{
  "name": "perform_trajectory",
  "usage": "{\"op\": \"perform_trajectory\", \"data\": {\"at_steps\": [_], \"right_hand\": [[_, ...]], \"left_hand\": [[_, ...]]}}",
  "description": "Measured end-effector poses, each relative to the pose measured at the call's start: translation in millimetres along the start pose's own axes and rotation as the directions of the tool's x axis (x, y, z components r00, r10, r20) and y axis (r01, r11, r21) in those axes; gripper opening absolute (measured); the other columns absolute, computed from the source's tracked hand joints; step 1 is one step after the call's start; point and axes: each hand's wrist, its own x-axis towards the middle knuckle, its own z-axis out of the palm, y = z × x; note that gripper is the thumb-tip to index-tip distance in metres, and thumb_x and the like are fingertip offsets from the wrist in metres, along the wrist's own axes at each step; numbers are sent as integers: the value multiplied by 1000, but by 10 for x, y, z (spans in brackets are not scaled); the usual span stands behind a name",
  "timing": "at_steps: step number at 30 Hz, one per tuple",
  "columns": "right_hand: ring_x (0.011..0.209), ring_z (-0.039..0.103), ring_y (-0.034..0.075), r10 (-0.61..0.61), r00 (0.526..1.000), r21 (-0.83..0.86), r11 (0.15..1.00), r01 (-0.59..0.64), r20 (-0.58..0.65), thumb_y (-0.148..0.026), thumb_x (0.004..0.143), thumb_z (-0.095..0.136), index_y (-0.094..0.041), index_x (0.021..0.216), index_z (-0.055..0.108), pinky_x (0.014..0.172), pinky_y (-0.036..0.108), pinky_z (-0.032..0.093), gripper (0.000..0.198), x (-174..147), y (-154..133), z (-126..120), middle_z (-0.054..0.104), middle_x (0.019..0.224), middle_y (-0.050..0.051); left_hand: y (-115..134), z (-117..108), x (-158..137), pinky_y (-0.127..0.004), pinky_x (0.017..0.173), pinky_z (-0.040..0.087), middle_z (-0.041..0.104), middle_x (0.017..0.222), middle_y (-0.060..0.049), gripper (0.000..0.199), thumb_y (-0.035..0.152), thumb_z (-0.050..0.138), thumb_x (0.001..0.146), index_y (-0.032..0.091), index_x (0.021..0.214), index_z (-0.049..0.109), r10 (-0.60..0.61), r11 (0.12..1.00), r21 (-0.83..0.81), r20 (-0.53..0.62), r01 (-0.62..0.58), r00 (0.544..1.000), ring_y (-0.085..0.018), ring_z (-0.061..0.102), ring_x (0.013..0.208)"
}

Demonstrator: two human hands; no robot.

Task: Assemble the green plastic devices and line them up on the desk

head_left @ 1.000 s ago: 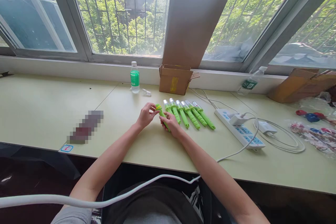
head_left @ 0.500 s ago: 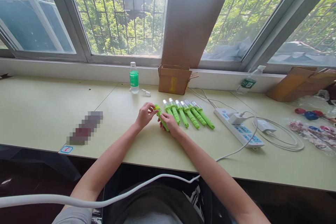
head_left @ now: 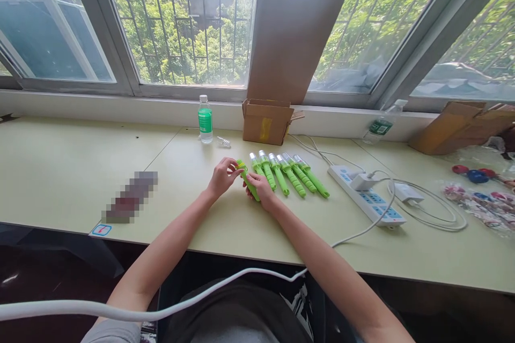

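Observation:
Both hands are on one bright green plastic handle (head_left: 252,189) with a ridged, yellowish-green end, held slanting just over the table. My left hand (head_left: 222,176) pinches that ridged upper end between thumb and fingers. Lower down, my right hand (head_left: 260,187) is closed around the shaft and hides part of it. To the right lie several similar green handles (head_left: 296,182) in a row, each with a clear cap at its far end; the nearest ones are close to my right hand.
A water bottle (head_left: 205,120) and a small clear plastic piece (head_left: 223,142) stand behind my hands, near a cardboard box (head_left: 265,123). To the right are a power strip (head_left: 364,195) with cables, another bottle (head_left: 379,127) and bagged items (head_left: 483,206). A white cable (head_left: 181,305) crosses before my body.
Almost nothing differs. Both hands keep their hold on the green handle, with at most a very slight shift of the fingers.

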Motion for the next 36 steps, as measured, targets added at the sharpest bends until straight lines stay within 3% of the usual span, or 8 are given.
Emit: {"op": "perform_trajectory", "data": {"at_steps": [3,10,16,25,30,36], "right_hand": [[44,48,9,0,1000,30,1000,0,0,-48,75,60,-17,76,59,33,21,30,31,1,-1,4,58,69,1],[42,46,9,-13,1000,7,1000,13,-9,-46,76,58,-17,68,56,33,21,30,31,-11,4,4,55,61,1],[41,46,8,-38,998,-15,999,37,-44,-42,70,65,-18,98,55,34,21,32,38,1,33,-2,60,69,0],[43,48,8,-16,999,12,1000,15,44,-45,76,57,-18,92,59,35,20,31,31,-13,-7,-24,62,72,2],[45,49,8,-11,999,8,1000,11,31,-47,75,58,-18,87,61,35,19,31,31,-9,-6,-20,61,74,2],[45,49,10,-7,1000,21,1000,7,5,-48,74,58,-18,80,59,35,20,32,31,-19,-35,6,53,61,0]], "left_hand": [[10,-5,2,-24,57,58,57,92,-4,25,39,64,78,17,85,54,7,1000,-15,1,-7,1000,-9,62,67],[-6,-8,3,-22,52,56,58,88,-4,26,39,66,77,16,80,53,-12,1000,-14,4,12,1000,-10,61,67],[-8,-18,4,-23,55,57,57,91,-4,24,37,66,77,16,83,55,-7,1000,-25,11,8,1000,-9,62,68],[-21,-34,11,-21,54,56,56,97,-4,14,29,61,82,17,85,54,6,1000,1,49,-6,999,-9,62,70],[-19,-36,12,-21,53,55,57,95,-5,16,31,60,83,17,83,54,15,1000,6,42,-15,999,-9,61,70],[5,-32,12,-20,53,55,55,97,-5,20,36,61,82,17,85,54,10,1000,-17,20,-10,1000,-8,62,69]]}}
